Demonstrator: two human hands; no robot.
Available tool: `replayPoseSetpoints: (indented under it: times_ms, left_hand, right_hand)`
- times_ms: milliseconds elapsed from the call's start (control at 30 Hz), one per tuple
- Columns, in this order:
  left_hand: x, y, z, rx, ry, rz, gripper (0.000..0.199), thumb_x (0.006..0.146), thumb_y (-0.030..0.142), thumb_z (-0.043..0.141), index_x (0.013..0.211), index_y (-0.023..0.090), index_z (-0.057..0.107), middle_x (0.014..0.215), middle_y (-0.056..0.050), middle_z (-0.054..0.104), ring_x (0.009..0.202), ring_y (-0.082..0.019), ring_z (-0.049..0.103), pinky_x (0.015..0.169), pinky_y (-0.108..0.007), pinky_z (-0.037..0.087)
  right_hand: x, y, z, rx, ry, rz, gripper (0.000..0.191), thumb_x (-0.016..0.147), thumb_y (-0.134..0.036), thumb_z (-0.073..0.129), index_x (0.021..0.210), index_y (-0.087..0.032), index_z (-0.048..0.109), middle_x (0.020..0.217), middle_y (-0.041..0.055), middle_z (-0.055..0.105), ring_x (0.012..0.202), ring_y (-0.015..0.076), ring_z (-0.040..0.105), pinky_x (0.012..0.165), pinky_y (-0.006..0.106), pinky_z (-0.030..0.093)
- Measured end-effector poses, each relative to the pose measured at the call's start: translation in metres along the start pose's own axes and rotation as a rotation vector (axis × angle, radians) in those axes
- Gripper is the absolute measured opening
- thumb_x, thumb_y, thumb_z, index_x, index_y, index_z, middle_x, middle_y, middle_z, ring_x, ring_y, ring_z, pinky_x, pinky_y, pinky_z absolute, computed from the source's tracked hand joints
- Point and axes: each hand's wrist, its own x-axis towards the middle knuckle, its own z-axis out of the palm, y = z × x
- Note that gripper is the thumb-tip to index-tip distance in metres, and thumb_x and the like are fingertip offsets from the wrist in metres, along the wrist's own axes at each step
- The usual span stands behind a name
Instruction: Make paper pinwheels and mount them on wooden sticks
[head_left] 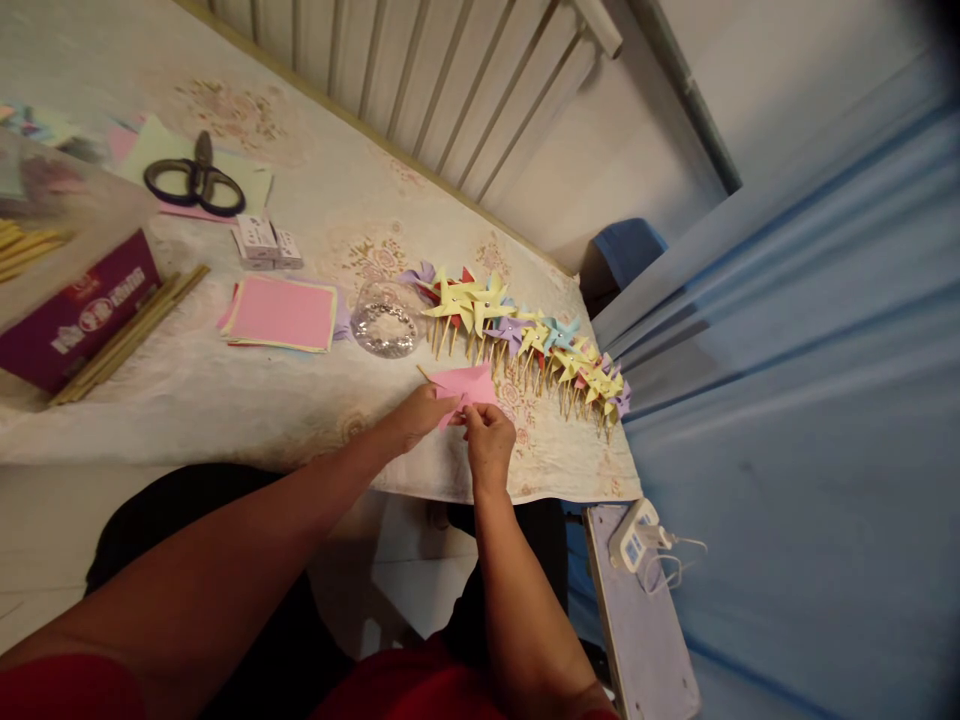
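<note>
Between my two hands is a pink paper pinwheel [474, 380], partly folded, held just above the front of the table. My left hand [421, 415] grips its left side, fingers closed. A thin stick [423, 373] pokes out beyond that hand; how it meets the paper is hidden. With fingertips pinched, my right hand [491, 435] holds the paper near its middle. Anything tiny between those fingertips is too small to make out. Just behind stand finished paper pinwheels [532, 335] in a long row, and a clear round dish [386, 325] of small shiny metal pieces.
A stack of coloured paper squares [281, 315] lies left of the dish. Farther left are small white boxes [262, 243], black scissors [196, 185] on paper sheets, and a tub [82, 310] with sticks [131, 335] beside it. A power strip [636, 535] sits on a stool at right.
</note>
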Motion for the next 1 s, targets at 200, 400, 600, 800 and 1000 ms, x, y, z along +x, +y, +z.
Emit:
replayPoseSetpoints:
  times_ms: [200,400,600,800,1000]
  left_hand:
    - [-0.001,0.001,0.003,0.085,0.034,0.008,0.020,0.068,0.021,0.073,0.056,0.016,0.057,0.055,0.003,0.053,0.057,-0.011,0.050,0.064,-0.026,0.048]
    - [0.005,-0.010,-0.004,0.213,0.135,0.032,0.013,0.064,0.009,0.066,0.057,0.015,0.058,0.055,0.003,0.054,0.057,-0.012,0.050,0.056,-0.022,0.043]
    - [0.011,-0.017,-0.009,0.175,0.164,0.021,0.019,0.062,0.003,0.062,0.055,0.017,0.052,0.049,0.005,0.050,0.056,-0.013,0.053,0.055,-0.022,0.044]
    - [0.010,-0.013,-0.008,0.271,0.199,0.031,0.019,0.062,0.003,0.062,0.052,0.016,0.053,0.049,0.004,0.052,0.052,-0.011,0.053,0.052,-0.021,0.043]
    - [0.006,-0.005,-0.005,0.330,0.236,0.030,0.020,0.064,0.004,0.061,0.052,0.017,0.051,0.050,0.005,0.051,0.049,-0.011,0.053,0.051,-0.022,0.044]
  right_hand:
    - [0.002,-0.002,0.002,-0.007,-0.005,0.020,0.019,0.078,-0.033,0.060,0.065,-0.020,0.067,0.064,0.0019,0.071,0.057,0.0176,0.060,0.059,0.028,0.045]
    - [0.004,0.001,0.004,-0.035,0.007,0.030,0.019,0.076,-0.034,0.061,0.064,-0.021,0.067,0.058,0.0000,0.067,0.052,0.0167,0.057,0.056,0.028,0.043]
    - [0.003,0.004,0.007,-0.050,0.010,0.018,0.021,0.076,-0.036,0.061,0.062,-0.021,0.067,0.057,0.0000,0.066,0.051,0.0166,0.056,0.055,0.028,0.043]
    - [0.000,0.000,0.007,-0.043,-0.009,0.023,0.022,0.077,-0.037,0.060,0.063,-0.021,0.066,0.054,-0.0012,0.063,0.049,0.0159,0.054,0.053,0.027,0.043]
    - [-0.002,0.004,0.005,-0.050,0.003,0.014,0.022,0.077,-0.040,0.061,0.068,-0.021,0.067,0.058,-0.0012,0.064,0.052,0.0160,0.056,0.055,0.027,0.043]
